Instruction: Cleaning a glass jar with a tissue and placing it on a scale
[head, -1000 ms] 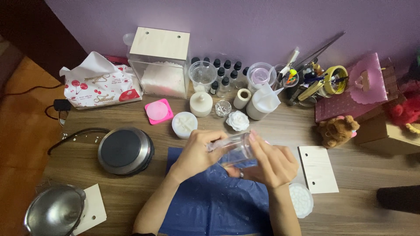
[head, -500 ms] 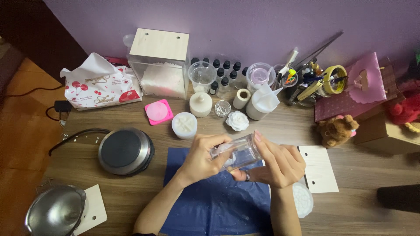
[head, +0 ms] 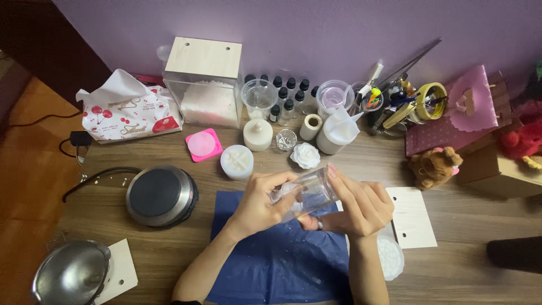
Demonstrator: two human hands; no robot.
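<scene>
While over blue cloth [head: 271, 260], left hand [head: 257, 204], right hand [head: 361, 206] both clamped on clear glass [head: 307, 192].

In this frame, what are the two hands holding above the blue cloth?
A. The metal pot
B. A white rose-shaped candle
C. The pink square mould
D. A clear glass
D. Both the left hand and the right hand grip a clear glass, tilted on its side above the blue cloth; the other three things lie untouched on the table.
</scene>
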